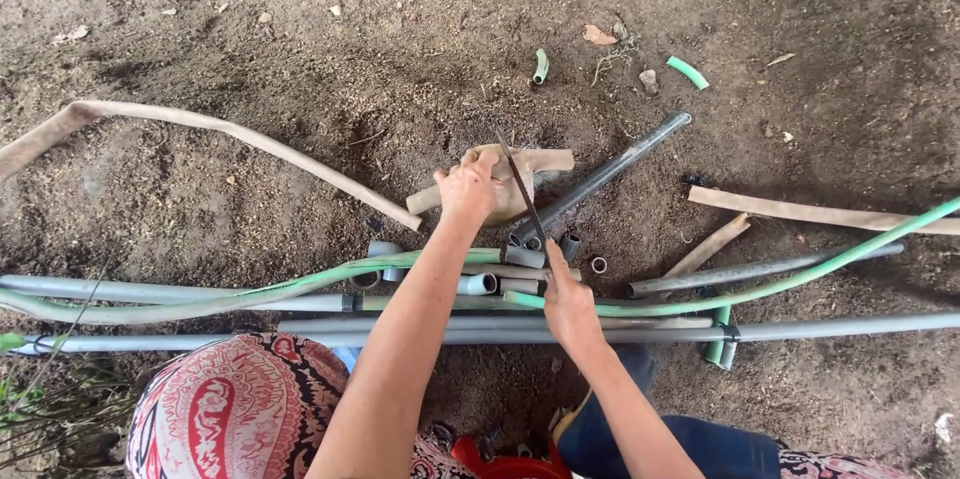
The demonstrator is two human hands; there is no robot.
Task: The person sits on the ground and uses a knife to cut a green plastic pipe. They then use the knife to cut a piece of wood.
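Two short green hose offcuts (541, 66) (687, 73) lay on the bare dirt (300, 19), a dry leaf (599, 36) between them, a flattened tan hose (200, 129) curving left.

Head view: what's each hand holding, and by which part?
Right hand grips a hacksaw blade at its near end. Left hand presses on a tan pipe piece, gripping around its middle.

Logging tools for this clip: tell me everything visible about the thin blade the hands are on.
The blade is a thin, dark, narrow strip, metal by its look, like a bare hacksaw blade with no frame; teeth cannot be made out. It runs at a slant from beyond the left hand down toward the right hand, whose fingers reach its near end. It lies across the end of a dark grey pipe on the dirt ground, beside the left hand, which presses on a tan pipe piece.
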